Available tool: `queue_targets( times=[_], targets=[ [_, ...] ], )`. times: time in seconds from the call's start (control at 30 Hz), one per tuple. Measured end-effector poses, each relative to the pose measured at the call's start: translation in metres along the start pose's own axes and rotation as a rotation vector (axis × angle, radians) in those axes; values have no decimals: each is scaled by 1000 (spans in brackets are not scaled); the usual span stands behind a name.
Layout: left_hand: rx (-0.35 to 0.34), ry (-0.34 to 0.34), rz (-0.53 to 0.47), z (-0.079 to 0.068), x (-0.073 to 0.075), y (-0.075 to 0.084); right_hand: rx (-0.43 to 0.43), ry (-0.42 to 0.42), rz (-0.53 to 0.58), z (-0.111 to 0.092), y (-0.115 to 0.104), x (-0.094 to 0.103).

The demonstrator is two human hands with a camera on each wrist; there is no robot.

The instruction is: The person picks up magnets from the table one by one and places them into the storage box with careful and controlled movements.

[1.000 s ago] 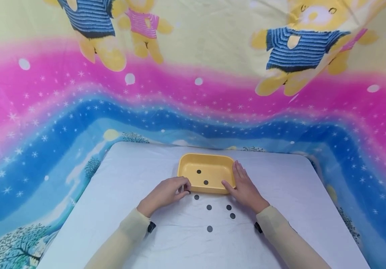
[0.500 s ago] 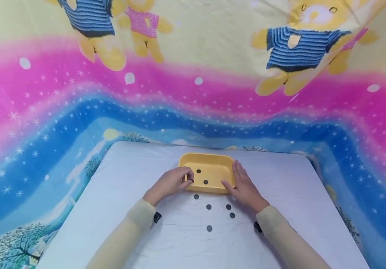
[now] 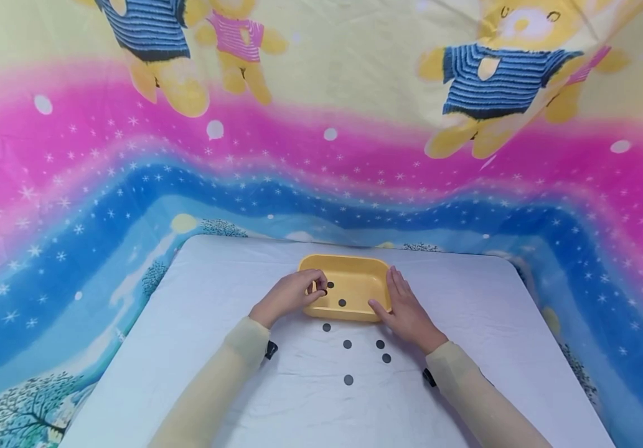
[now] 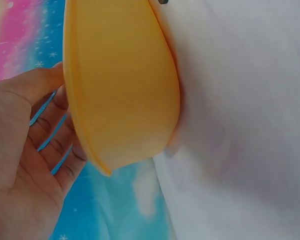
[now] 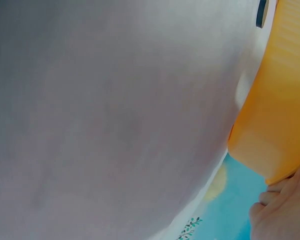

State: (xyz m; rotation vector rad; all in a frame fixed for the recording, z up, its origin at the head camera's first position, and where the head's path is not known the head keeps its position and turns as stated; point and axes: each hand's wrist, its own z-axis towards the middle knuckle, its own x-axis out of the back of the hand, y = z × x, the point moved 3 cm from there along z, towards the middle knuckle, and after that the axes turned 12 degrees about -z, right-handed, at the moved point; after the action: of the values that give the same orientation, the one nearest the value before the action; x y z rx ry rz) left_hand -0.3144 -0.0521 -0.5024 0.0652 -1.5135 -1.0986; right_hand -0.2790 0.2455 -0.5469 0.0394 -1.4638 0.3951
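A yellow rectangular tray [image 3: 363, 283] with raised walls stands towards the far side of the table. Over its left end, my left hand [image 3: 287, 295] pinches a small dark round disc [image 3: 324, 292] between thumb and fingertips. In the left wrist view the tray's outer wall [image 4: 125, 90] hides those fingertips from sight. My right hand [image 3: 411, 314] rests along the tray's right end, fingers straight and thumb over the near rim. Inside the tray lie two similar discs, one near the middle [image 3: 342, 303] and one farther back [image 3: 330, 285].
Several more dark discs lie on the white cloth in front of the tray, the closest disc [image 3: 327, 327] just below its near wall and another disc [image 3: 348, 379] nearer the person. A patterned curtain [image 3: 299, 149] with printed bears hangs behind the table [image 3: 467, 386].
My left hand has lifted the pinched disc from beside the tray's near left corner and moved it forward and right, over the tray. The right hand has stayed in place.
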Motion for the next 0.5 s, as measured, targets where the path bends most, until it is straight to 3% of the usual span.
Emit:
queue_targets(
  times=[0.27,0.5],
  targets=[
    [52,-33,12,15,-6,-9,-6,5,-12,0,1,-1],
    [56,-73,25,24,-12,-11,-7,7,4,0,0,-2]
  ],
)
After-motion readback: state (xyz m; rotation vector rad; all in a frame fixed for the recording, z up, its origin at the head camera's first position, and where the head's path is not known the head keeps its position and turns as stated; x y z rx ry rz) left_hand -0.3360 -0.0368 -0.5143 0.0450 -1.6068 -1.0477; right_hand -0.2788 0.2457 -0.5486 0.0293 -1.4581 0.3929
